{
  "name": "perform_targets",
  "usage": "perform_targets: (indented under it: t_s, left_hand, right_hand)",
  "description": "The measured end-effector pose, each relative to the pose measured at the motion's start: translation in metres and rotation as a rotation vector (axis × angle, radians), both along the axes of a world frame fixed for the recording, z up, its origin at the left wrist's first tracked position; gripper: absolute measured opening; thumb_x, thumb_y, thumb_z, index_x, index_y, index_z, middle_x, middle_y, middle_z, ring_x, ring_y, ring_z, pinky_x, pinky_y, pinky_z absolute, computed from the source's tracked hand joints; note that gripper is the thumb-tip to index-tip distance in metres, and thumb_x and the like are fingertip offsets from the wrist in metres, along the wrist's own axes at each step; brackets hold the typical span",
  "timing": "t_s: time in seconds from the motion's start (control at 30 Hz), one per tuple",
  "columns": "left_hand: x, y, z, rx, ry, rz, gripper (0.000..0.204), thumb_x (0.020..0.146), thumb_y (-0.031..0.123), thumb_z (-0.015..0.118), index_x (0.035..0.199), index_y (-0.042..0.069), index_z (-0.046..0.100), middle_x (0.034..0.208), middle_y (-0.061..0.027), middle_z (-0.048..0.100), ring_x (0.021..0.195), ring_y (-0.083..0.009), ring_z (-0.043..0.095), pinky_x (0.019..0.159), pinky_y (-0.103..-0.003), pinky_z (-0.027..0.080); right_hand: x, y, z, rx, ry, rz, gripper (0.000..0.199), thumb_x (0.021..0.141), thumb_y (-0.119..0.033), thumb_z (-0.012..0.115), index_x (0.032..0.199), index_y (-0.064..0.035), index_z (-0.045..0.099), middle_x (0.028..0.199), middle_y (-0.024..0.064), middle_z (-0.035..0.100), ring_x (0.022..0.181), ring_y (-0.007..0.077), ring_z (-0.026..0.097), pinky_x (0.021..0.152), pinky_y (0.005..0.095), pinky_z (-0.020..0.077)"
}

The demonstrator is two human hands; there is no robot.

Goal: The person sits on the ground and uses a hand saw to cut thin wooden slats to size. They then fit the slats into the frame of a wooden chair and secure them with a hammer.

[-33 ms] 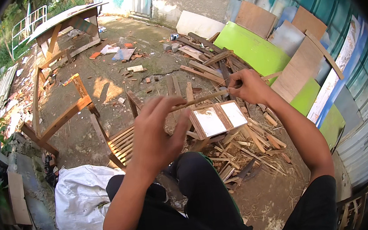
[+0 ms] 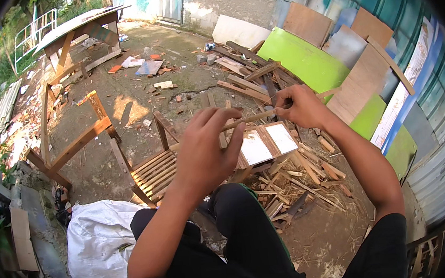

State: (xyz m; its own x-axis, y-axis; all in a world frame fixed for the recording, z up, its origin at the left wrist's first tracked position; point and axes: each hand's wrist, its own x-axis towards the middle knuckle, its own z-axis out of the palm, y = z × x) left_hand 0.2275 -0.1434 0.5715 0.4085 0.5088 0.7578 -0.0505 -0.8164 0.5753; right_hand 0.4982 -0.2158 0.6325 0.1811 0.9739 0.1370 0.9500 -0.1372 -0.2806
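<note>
A thin wooden strip (image 2: 258,117) spans the space between my hands, above a small wooden frame with white panels (image 2: 255,149). At its right end, my right hand (image 2: 305,108) pinches it between thumb and fingers. My left hand (image 2: 207,146) is at the other end, with the strip passing between its thumb and forefinger in a loose grip. Part of that end is hidden behind the left fingers. Below my left wrist lies a slatted wooden seat (image 2: 153,175).
Wood scraps (image 2: 311,170) are heaped beyond my knees, with a saw (image 2: 297,207) among them. Longer boards (image 2: 249,83) lie farther off. A green panel (image 2: 303,56) leans along the right wall. A wooden chair frame (image 2: 81,144) and a white sack (image 2: 98,242) are on the left.
My left hand has moved to the right along the strip, and its thumb and fingertips sit farther in. The right hand stays almost in place.
</note>
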Motion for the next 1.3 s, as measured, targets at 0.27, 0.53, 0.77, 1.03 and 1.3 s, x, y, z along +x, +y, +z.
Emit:
perform_targets:
  t_s: [0.27, 0.53, 0.77, 1.03, 1.3]
  left_hand:
    - [0.07, -0.026, -0.001, -0.257, 0.18, -0.21, 0.026, 0.092, 0.02, 0.077, 0.106, -0.002, 0.078, 0.087, -0.0189, 0.076, 0.078, -0.0229, 0.074, 0.074, -0.035, 0.056]
    - [0.111, -0.043, -0.029, -0.262, 0.105, -0.314, 0.027, 0.09, 0.024, 0.08, 0.102, -0.001, 0.081, 0.083, -0.0144, 0.079, 0.073, -0.0161, 0.075, 0.07, -0.032, 0.058]
    - [0.134, -0.038, -0.031, -0.354, 0.208, -0.284, 0.028, 0.089, 0.026, 0.08, 0.101, 0.001, 0.082, 0.081, -0.016, 0.078, 0.073, -0.0219, 0.075, 0.07, -0.035, 0.058]
    - [0.163, -0.036, -0.046, -0.46, 0.261, -0.319, 0.026, 0.089, 0.022, 0.081, 0.101, -0.001, 0.082, 0.082, -0.0108, 0.079, 0.074, -0.0106, 0.07, 0.069, -0.029, 0.056]
    - [0.18, -0.038, -0.046, -0.53, 0.268, -0.363, 0.028, 0.089, 0.023, 0.083, 0.1, -0.003, 0.081, 0.078, -0.0073, 0.076, 0.071, -0.0071, 0.062, 0.064, -0.028, 0.05]
  right_hand:
    - [-0.058, -0.081, 0.039, 0.098, 0.073, -0.112, 0.015, 0.083, -0.011, 0.077, 0.083, 0.0032, 0.071, 0.077, 0.0201, 0.071, 0.076, 0.035, 0.072, 0.075, 0.0431, 0.0555]
    - [-0.042, -0.108, 0.024, 0.072, 0.024, -0.182, 0.014, 0.086, -0.008, 0.079, 0.088, 0.0036, 0.071, 0.082, 0.0178, 0.072, 0.071, 0.0249, 0.067, 0.068, 0.0397, 0.0532]
    - [-0.015, -0.099, 0.012, 0.038, 0.015, -0.229, 0.016, 0.089, -0.012, 0.079, 0.094, 0.0027, 0.074, 0.083, 0.0181, 0.072, 0.073, 0.0275, 0.067, 0.069, 0.0408, 0.0524]
    - [0.002, -0.101, -0.002, 0.082, 0.082, -0.244, 0.013, 0.09, -0.008, 0.072, 0.092, 0.0048, 0.072, 0.085, 0.0261, 0.072, 0.087, 0.0431, 0.071, 0.08, 0.0495, 0.0534]
    - [0.019, -0.105, -0.017, 0.15, -0.005, -0.221, 0.009, 0.088, -0.006, 0.071, 0.088, 0.003, 0.069, 0.083, 0.0258, 0.069, 0.085, 0.0459, 0.068, 0.078, 0.0525, 0.0518]
